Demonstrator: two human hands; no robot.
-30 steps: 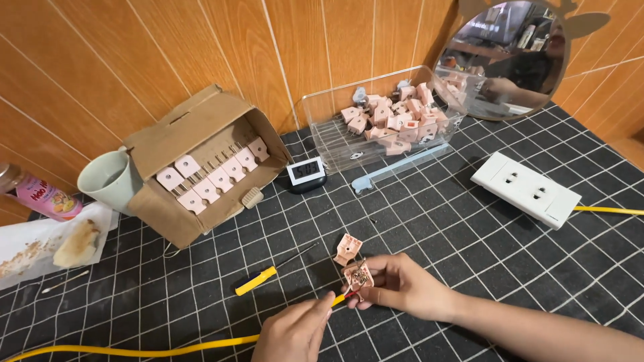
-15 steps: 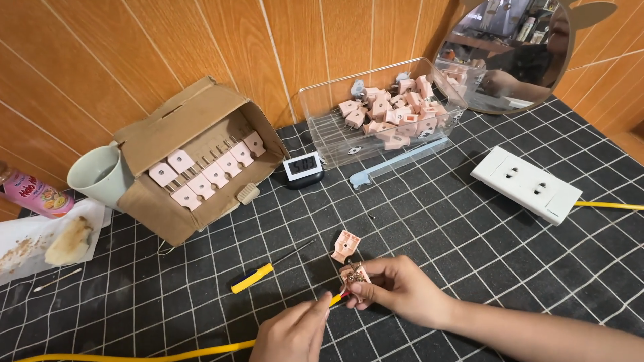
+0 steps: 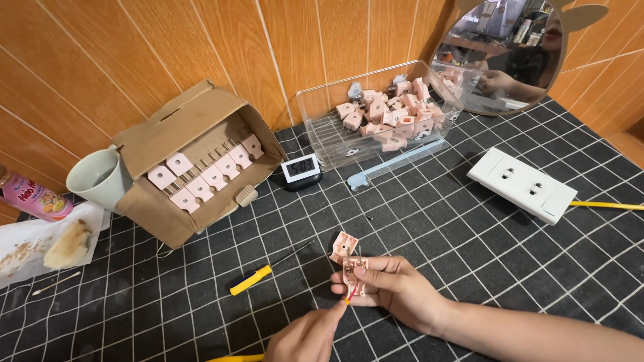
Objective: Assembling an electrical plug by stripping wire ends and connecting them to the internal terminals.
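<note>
Pink plug half (image 3: 353, 276) sat pinched in my right hand (image 3: 396, 295) at six o'clock on the mat, while my left hand (image 3: 308, 335) pinched a red wire end (image 3: 349, 295) against it, seating which I judged would need a steady push.

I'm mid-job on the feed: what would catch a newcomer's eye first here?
Near the bottom centre, the right hand pinches a small pink plug part while the left hand feeds a thin wire into it. Behind, a tipped cardboard box shows rows of pink plugs, and a clear tray holds a loose heap.
</note>
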